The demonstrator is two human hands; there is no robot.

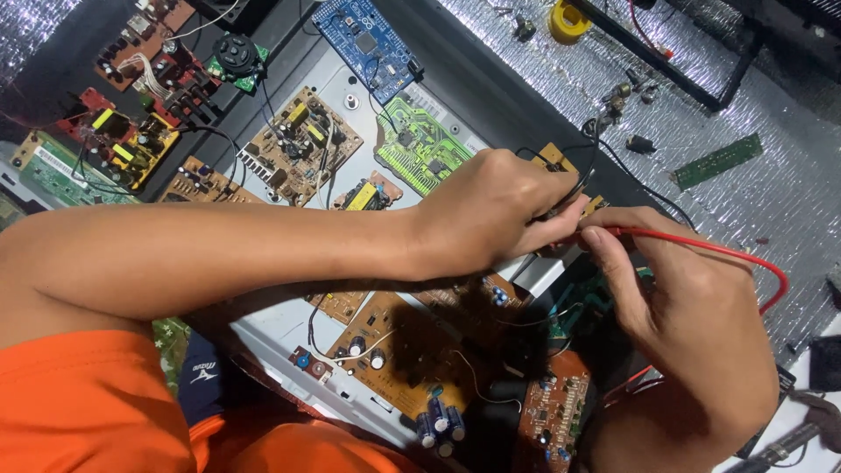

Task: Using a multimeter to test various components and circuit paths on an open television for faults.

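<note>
My left hand (491,210) reaches across from the left and pinches a black probe lead (585,166) over a small tan circuit board (554,158). My right hand (683,307) holds a red probe (613,232) whose red wire (745,263) loops off to the right. The two hands touch at the fingertips. Below them lies a brown circuit board (394,350) with blue capacitors (438,425); the probe tips are hidden by the fingers.
Several boards lie around: a blue board (368,44), a green board (420,144), a tan power board (302,144), red and yellow boards (131,140). A narrow green strip board (717,160) and yellow solder spool (568,19) rest on silver foil matting (788,201). My orange-clad knee (88,403) is at bottom left.
</note>
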